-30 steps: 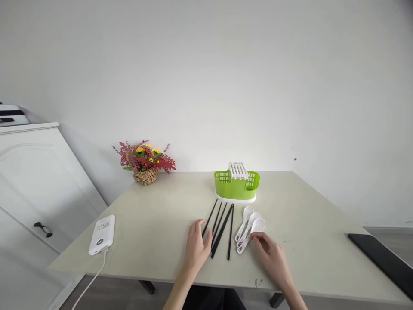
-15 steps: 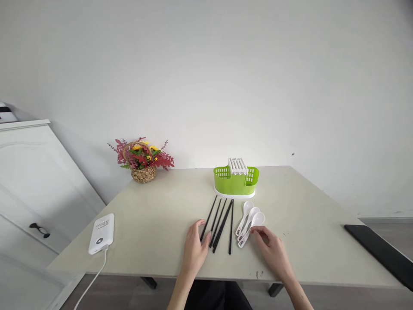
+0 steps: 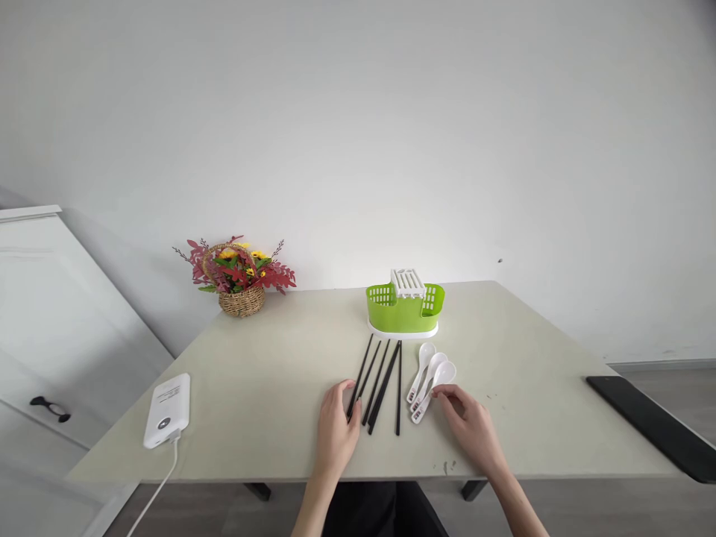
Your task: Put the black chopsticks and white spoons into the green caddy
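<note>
Several black chopsticks (image 3: 385, 386) lie side by side on the table, pointing away from me. My left hand (image 3: 338, 429) has its thumb and index finger closed round the leftmost chopsticks near their front ends; the second one's end is hidden behind the thumb. To their right, three white spoons (image 3: 425, 356) overlap, with printed labels on their handles. My right hand (image 3: 473, 426) curls its thumb and index fingertip together at the neck of the nearest spoon (image 3: 441, 373). Behind them stands a green utensil holder (image 3: 396, 321) with a slotted white top piece and white base.
A wicker basket of artificial flowers (image 3: 242, 302) stands at the table's back left. A white power bank (image 3: 168, 410) with a cable lies at the left. At the right edge is a black flat object (image 3: 649, 426). A white cabinet (image 3: 33, 313) is left of the table.
My left thumb and index finger have drawn slightly closer round the left chopsticks. My right hand stays at the nearest spoon. The whole view has shifted a little.
</note>
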A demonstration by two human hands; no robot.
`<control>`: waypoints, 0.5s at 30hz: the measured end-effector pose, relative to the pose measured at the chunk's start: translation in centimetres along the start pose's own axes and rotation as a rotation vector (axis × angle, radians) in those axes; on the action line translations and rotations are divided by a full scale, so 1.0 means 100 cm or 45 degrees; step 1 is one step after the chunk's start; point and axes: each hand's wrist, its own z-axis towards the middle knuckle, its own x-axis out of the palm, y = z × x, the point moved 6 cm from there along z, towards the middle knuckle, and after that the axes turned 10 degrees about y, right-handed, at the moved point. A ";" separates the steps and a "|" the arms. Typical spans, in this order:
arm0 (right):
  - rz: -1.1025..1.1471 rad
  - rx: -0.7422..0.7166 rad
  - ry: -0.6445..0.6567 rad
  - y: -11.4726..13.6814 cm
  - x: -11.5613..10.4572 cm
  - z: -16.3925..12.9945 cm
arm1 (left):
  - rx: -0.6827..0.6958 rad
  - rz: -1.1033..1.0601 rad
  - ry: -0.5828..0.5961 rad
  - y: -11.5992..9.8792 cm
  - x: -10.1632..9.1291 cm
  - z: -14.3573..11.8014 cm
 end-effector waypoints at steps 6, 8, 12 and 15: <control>-0.035 -0.014 -0.011 -0.001 -0.001 -0.001 | 0.022 0.010 -0.051 0.001 -0.002 -0.004; -0.042 -0.015 -0.016 0.000 -0.001 -0.001 | 0.020 -0.005 -0.064 0.003 -0.002 -0.004; -0.033 -0.023 -0.036 0.002 -0.002 -0.002 | 0.002 -0.032 -0.064 0.005 -0.001 -0.005; -0.024 -0.027 -0.037 0.002 -0.001 -0.002 | -0.012 -0.039 -0.062 0.004 -0.002 -0.005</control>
